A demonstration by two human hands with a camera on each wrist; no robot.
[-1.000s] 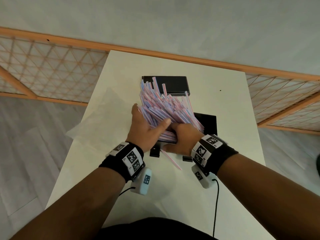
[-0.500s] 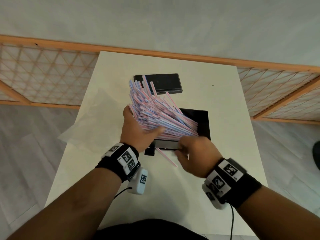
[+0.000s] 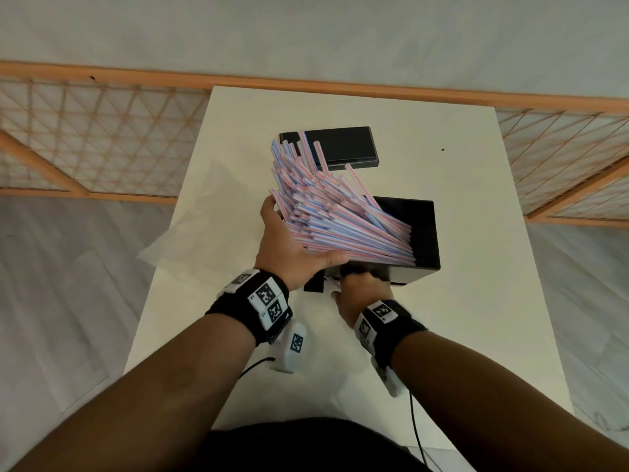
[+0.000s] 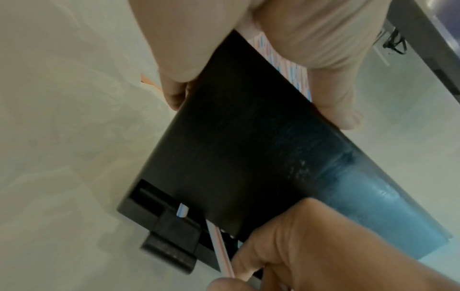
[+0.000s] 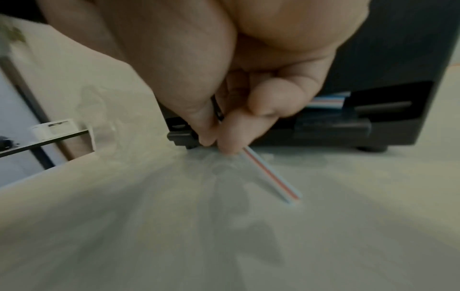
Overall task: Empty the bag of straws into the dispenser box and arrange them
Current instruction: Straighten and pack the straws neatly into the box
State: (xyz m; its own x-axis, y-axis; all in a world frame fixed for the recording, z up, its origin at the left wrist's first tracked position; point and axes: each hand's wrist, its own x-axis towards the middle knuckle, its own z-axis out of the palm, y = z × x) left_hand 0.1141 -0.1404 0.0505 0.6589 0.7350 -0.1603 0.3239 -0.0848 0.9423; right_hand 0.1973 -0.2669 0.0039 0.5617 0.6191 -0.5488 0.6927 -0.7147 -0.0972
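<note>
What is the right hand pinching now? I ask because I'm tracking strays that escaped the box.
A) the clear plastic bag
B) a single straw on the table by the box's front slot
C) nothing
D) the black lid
B: in the right wrist view the right hand pinches a single straw lying on the table before the dispenser box.

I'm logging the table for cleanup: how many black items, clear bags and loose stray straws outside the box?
Black items: 2, box and lid
Clear bags: 1, bag
Stray straws: 1, straw, pinched by the right hand
Total: 4
</note>
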